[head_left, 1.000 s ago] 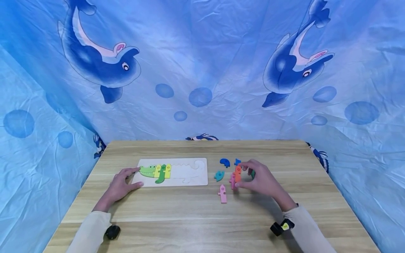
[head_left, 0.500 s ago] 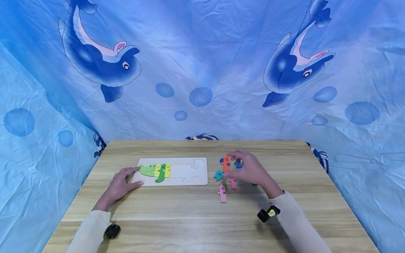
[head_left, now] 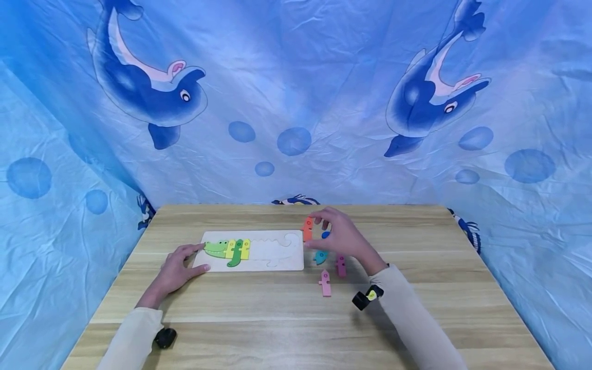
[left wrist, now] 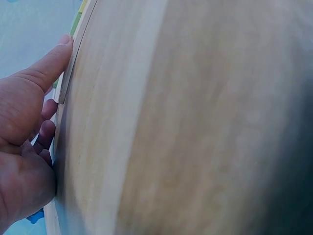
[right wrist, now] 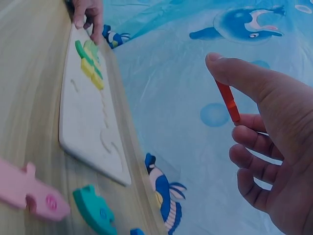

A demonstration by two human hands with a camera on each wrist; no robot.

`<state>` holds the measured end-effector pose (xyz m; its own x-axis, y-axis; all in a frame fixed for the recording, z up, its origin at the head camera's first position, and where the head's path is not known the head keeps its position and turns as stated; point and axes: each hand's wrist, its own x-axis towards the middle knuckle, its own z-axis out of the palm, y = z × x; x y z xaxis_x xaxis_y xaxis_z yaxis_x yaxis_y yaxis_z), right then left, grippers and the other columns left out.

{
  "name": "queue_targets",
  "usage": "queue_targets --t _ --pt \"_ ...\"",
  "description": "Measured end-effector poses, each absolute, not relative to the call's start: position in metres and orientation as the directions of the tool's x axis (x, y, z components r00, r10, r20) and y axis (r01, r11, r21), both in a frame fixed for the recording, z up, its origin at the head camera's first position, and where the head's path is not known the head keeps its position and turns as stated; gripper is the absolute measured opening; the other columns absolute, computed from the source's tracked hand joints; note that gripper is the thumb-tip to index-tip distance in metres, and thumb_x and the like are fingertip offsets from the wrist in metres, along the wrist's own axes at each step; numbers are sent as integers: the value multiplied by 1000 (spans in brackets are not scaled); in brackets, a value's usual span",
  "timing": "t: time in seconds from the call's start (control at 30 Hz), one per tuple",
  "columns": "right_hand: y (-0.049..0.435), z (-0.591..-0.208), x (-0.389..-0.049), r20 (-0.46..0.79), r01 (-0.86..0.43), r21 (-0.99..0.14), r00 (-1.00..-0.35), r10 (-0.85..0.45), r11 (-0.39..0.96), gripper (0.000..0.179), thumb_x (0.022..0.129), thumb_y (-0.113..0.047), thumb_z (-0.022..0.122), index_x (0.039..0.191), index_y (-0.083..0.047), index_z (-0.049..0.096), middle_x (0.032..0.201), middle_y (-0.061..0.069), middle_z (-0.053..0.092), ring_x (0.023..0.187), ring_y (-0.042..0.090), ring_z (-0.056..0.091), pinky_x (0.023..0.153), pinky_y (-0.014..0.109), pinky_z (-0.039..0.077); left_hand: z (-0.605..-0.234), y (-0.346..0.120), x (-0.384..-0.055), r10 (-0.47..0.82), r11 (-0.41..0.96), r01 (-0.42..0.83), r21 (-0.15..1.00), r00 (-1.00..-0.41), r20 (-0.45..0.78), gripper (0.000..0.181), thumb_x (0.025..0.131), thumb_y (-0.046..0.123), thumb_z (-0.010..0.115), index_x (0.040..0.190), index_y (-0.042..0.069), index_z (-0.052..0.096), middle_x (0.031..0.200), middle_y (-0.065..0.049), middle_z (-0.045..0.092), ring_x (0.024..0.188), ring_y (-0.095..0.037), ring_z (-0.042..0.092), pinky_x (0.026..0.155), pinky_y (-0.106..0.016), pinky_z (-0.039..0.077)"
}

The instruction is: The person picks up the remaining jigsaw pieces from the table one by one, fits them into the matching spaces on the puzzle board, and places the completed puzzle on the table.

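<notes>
My right hand pinches an orange puzzle piece between thumb and fingertips. It holds the piece above the table by the right end of a pale puzzle board. In the right wrist view the orange piece is seen edge-on. On the board's left part lie a green crocodile head, yellow pieces and a green leg piece; outlines mark the right part. My left hand rests at the board's left end, thumb and index finger spread and touching its edges.
Right of the board lie a teal piece, a light pink piece and a darker pink piece. A blue piece is partly hidden by the right hand. A blue dolphin-print sheet hangs behind the wooden table.
My right hand has carried the orange piece leftward and away from me, from among the loose pieces to the board's right end. The left hand and the board have stayed still.
</notes>
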<state>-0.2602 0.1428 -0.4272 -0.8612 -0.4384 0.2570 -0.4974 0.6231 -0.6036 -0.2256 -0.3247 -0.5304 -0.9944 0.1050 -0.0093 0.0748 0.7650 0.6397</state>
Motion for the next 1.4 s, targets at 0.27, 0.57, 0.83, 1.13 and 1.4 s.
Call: queue_targets --t 0.27,0.57,0.83,1.13,1.4 --pt "110 -426 -274 260 -528 -601 -839 -478 600 70 75 -48 90 134 -18 67 107 1 65 91 21 59 74 34 49 -530 -325 -225 103 763 69 643 -995 -16 80 90 43 78 153 5 46 154 -33 35 136 -55 30 106 -71 25" --pt "78 -432 -284 244 -527 -633 -831 -500 567 71 76 -49 89 135 -16 67 108 0 65 94 24 61 74 32 51 -528 -324 -227 99 765 65 640 -995 -17 81 90 45 78 153 7 46 155 -31 34 135 -53 33 106 -69 26" --pt "56 -449 -295 236 -542 -638 -814 -531 547 74 77 -55 86 137 -18 66 112 2 65 92 15 58 74 29 51 -529 -325 -226 95 763 60 644 -995 -20 81 89 46 78 153 7 46 155 -31 34 135 -53 33 106 -69 26" --pt "38 -466 -303 197 -514 -659 -823 -533 550 77 77 -55 86 139 -14 64 110 -1 63 92 14 56 74 29 50 -532 -324 -229 100 763 75 642 -995 -3 81 89 46 78 153 8 47 155 -30 36 136 -53 33 107 -69 25" --pt "21 -484 -306 200 -518 -678 -813 -547 522 72 76 -52 88 135 -16 66 108 2 65 90 15 58 74 25 49 -532 -326 -228 91 772 66 632 -996 -7 80 89 46 78 153 8 47 154 -29 36 135 -52 33 106 -69 26"
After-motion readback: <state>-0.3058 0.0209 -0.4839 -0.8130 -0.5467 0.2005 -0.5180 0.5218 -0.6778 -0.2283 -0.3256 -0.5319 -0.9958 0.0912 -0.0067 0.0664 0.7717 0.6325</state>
